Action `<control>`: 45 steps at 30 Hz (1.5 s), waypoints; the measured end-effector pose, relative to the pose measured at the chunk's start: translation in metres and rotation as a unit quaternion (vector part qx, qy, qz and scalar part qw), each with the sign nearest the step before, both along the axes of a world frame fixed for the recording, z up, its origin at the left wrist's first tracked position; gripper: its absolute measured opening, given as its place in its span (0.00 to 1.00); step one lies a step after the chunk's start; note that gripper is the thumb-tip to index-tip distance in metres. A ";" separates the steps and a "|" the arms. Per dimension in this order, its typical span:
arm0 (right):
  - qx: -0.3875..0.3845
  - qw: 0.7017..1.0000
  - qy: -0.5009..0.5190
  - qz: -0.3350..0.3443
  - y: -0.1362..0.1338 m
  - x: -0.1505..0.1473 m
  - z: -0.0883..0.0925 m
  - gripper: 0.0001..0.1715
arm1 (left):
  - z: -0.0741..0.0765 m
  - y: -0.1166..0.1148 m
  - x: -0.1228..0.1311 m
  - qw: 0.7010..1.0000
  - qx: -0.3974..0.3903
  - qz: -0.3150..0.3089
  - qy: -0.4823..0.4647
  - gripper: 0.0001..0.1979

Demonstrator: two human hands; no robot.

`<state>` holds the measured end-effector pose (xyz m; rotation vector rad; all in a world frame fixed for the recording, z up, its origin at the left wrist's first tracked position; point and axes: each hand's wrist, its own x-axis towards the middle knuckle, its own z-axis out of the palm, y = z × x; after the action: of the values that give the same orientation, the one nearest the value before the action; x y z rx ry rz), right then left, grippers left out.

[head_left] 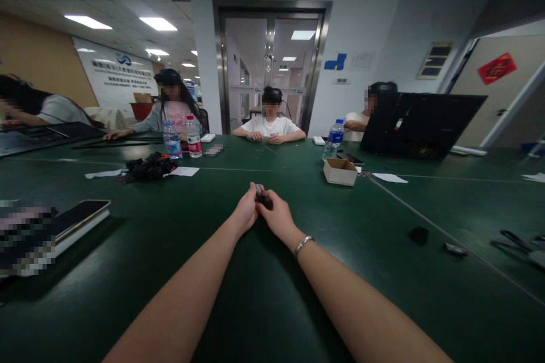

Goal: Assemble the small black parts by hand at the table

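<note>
My left hand [246, 209] and my right hand [277, 214] meet over the middle of the green table [293, 300]. Between their fingertips they grip a small dark object [264, 199] with a shiny, silvery part at its upper end. The fingers of both hands are closed round it and hide much of it, so I cannot tell its kind. A silver bracelet circles my right wrist. Off to the right lie a small black piece [419, 235] and a small dark piece with a shiny edge [455, 249].
An open cardboard box [339, 173] and a water bottle [334, 140] stand ahead right. Further left are a black bundle [149, 168] and two bottles. A phone [85, 216] rests on a pale slab at left. Several people sit round the table; a large black panel [421, 125] stands at right.
</note>
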<state>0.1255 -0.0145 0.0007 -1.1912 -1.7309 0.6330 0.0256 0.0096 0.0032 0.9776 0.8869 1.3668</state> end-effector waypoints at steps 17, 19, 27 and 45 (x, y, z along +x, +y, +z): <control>-0.016 0.997 -0.066 -0.039 0.017 0.019 -0.003 0.13 | -0.012 0.009 -0.019 0.955 0.163 0.052 0.243 0.13; -0.011 0.998 -0.056 -0.039 0.019 0.020 -0.005 0.13 | -0.016 0.012 -0.020 0.951 0.167 0.055 0.254 0.13; -0.010 0.996 0.001 -0.083 0.022 0.020 -0.007 0.11 | -0.017 0.013 -0.022 0.948 0.162 0.054 0.270 0.14; -0.044 0.996 0.071 -0.037 0.031 0.028 -0.012 0.16 | 0.000 0.002 -0.022 0.949 0.147 0.012 0.278 0.12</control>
<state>0.1530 0.0165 -0.0108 -1.2355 -1.5471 0.7383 0.0031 0.0120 0.0031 1.6387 1.1275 1.2837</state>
